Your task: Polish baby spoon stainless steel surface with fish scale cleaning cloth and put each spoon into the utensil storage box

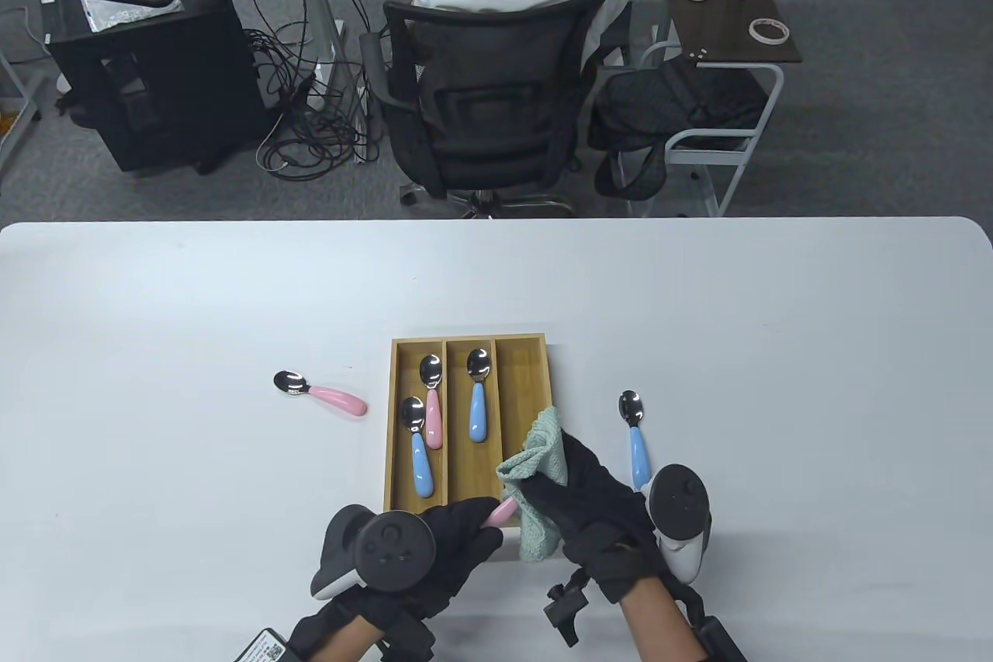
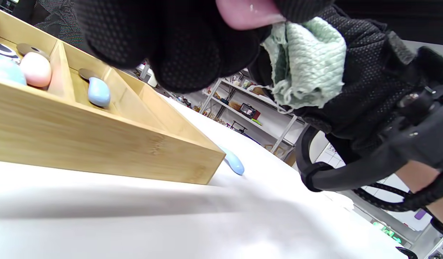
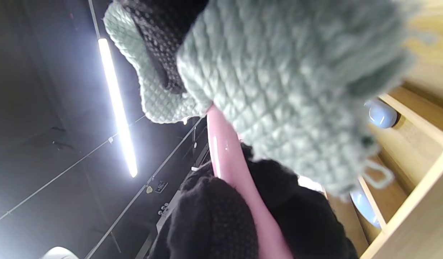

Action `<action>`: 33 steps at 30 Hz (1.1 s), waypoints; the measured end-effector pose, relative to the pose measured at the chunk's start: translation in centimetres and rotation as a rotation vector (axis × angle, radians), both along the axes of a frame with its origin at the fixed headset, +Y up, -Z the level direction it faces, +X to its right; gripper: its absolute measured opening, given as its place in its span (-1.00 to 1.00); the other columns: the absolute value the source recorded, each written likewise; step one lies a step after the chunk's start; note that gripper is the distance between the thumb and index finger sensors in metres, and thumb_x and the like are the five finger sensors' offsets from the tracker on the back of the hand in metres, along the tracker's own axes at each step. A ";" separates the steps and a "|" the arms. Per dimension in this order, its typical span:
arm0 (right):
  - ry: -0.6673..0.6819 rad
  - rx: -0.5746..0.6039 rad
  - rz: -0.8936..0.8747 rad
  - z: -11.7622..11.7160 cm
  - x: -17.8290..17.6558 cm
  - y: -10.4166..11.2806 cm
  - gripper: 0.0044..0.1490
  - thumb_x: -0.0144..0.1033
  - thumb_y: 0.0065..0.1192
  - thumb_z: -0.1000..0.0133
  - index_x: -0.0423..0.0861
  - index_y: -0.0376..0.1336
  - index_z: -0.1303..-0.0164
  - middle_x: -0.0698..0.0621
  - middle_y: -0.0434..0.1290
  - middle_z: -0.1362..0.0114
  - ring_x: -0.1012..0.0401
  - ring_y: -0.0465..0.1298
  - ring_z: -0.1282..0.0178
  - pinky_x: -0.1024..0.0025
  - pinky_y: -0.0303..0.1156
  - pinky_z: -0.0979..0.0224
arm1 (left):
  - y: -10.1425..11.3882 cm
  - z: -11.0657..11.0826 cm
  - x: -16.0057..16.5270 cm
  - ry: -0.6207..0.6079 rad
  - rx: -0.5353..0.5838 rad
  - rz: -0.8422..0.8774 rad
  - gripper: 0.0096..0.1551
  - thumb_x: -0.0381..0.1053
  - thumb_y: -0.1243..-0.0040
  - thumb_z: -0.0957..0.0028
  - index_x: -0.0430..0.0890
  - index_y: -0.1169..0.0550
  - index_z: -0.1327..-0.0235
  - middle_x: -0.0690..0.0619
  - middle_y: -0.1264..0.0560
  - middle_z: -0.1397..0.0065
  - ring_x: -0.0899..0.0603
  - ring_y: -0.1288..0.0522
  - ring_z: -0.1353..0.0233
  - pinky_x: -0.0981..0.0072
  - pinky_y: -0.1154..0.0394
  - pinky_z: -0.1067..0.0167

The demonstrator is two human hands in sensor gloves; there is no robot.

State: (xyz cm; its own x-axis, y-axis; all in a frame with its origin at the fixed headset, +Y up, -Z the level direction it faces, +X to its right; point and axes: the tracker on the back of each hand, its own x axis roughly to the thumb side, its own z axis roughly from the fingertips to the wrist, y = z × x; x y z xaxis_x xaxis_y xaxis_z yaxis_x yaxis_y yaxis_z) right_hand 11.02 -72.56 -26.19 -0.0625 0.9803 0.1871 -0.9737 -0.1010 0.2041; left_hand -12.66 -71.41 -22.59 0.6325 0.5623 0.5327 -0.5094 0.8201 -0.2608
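My left hand [image 1: 465, 530] grips the pink handle of a baby spoon [image 1: 503, 512] just above the near edge of the wooden utensil box [image 1: 403, 414]. My right hand [image 1: 578, 495] holds the pale green fish scale cloth [image 1: 535, 460] wrapped over the spoon's bowl, which is hidden. The right wrist view shows the pink handle [image 3: 228, 158] running up into the cloth [image 3: 279, 90]. Three spoons lie in the box: a blue one [image 1: 419, 452] and a pink one [image 1: 431, 402] in the left slot, a blue one [image 1: 476, 398] in the middle slot.
A pink-handled spoon [image 1: 322, 394] lies on the white table left of the box. A blue-handled spoon [image 1: 634, 433] lies right of it, close to my right hand. Beyond the table's far edge a person sits in a black office chair [image 1: 489, 95].
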 end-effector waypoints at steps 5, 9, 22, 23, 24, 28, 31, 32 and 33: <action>-0.054 0.022 0.021 0.3 0.0 0.2 -0.17 -0.12 0.49 -0.13 -0.16 0.12 -0.47 0.07 0.47 -0.33 0.19 0.67 -0.13 0.28 0.68 -0.23 | 0.0 0.1 0.0 -0.003 0.002 0.004 -0.39 0.17 0.13 -0.32 -0.14 -0.39 -0.49 -0.04 -0.57 -0.25 -0.14 -0.66 -0.09 -0.05 -0.59 -0.11; -0.092 0.042 0.048 0.3 0.2 0.3 -0.22 0.00 0.39 -0.17 -0.17 0.16 -0.44 0.05 0.50 -0.28 0.22 0.69 -0.07 0.33 0.69 -0.17 | 0.1 0.1 0.1 -0.010 -0.009 0.014 -0.38 0.18 0.14 -0.32 -0.14 -0.40 -0.49 -0.03 -0.57 -0.25 -0.14 -0.66 -0.09 -0.05 -0.60 -0.10; 0.012 -0.009 0.026 0.0 -0.1 -0.2 -0.34 -0.28 0.14 -0.36 -0.32 0.03 -0.52 -0.17 0.41 -0.42 0.05 0.66 -0.23 0.22 0.68 -0.26 | -0.6 -0.5 -0.6 0.020 -0.044 0.023 -0.38 0.17 0.15 -0.32 -0.15 -0.39 -0.50 -0.03 -0.57 -0.25 -0.14 -0.67 -0.10 -0.05 -0.60 -0.11; 0.024 -0.013 0.027 0.0 0.0 -0.3 -0.34 -0.29 0.15 -0.35 -0.32 0.03 -0.52 -0.16 0.41 -0.43 0.05 0.66 -0.24 0.22 0.67 -0.27 | -0.6 -0.5 -0.7 0.020 -0.042 0.019 -0.38 0.16 0.15 -0.32 -0.15 -0.39 -0.50 -0.03 -0.57 -0.26 -0.15 -0.66 -0.10 -0.05 -0.60 -0.11; 0.033 -0.019 0.017 0.0 0.0 -0.4 -0.34 -0.30 0.17 -0.35 -0.31 0.03 -0.53 -0.16 0.40 -0.43 0.04 0.66 -0.25 0.21 0.67 -0.27 | -0.6 -0.4 -0.7 0.022 -0.039 0.015 -0.38 0.17 0.14 -0.32 -0.14 -0.39 -0.50 -0.03 -0.57 -0.26 -0.15 -0.66 -0.10 -0.05 -0.60 -0.11; 0.006 -0.008 0.026 0.0 0.1 -0.3 -0.33 -0.30 0.29 -0.30 -0.26 0.08 -0.51 -0.09 0.44 -0.41 0.08 0.67 -0.22 0.23 0.68 -0.25 | -0.6 -0.4 -0.6 0.024 -0.025 0.004 -0.39 0.16 0.14 -0.32 -0.13 -0.39 -0.51 -0.03 -0.57 -0.28 -0.15 -0.67 -0.12 -0.05 -0.60 -0.13; -0.024 0.012 0.057 0.0 0.1 -0.3 -0.28 -0.24 0.40 -0.23 -0.21 0.11 -0.49 -0.03 0.47 -0.37 0.12 0.69 -0.16 0.25 0.69 -0.23 | -0.7 -0.4 -0.4 0.012 -0.032 -0.002 -0.39 0.17 0.14 -0.32 -0.12 -0.39 -0.51 -0.03 -0.57 -0.29 -0.16 -0.66 -0.12 -0.06 -0.59 -0.13; -0.033 0.020 0.070 0.1 0.1 -0.3 -0.26 -0.22 0.41 -0.21 -0.20 0.12 -0.48 -0.01 0.47 -0.36 0.13 0.69 -0.15 0.25 0.69 -0.22 | -0.7 -0.4 -0.4 0.010 -0.033 -0.003 -0.39 0.17 0.14 -0.32 -0.12 -0.39 -0.51 -0.04 -0.57 -0.29 -0.16 -0.66 -0.12 -0.06 -0.59 -0.13; -0.042 0.027 0.077 0.1 0.1 -0.2 -0.24 -0.20 0.43 -0.20 -0.20 0.12 -0.48 -0.01 0.48 -0.35 0.15 0.69 -0.14 0.26 0.69 -0.21 | -0.7 -0.3 -0.3 0.010 -0.033 -0.002 -0.39 0.17 0.14 -0.31 -0.12 -0.39 -0.51 -0.03 -0.57 -0.29 -0.16 -0.66 -0.12 -0.06 -0.59 -0.13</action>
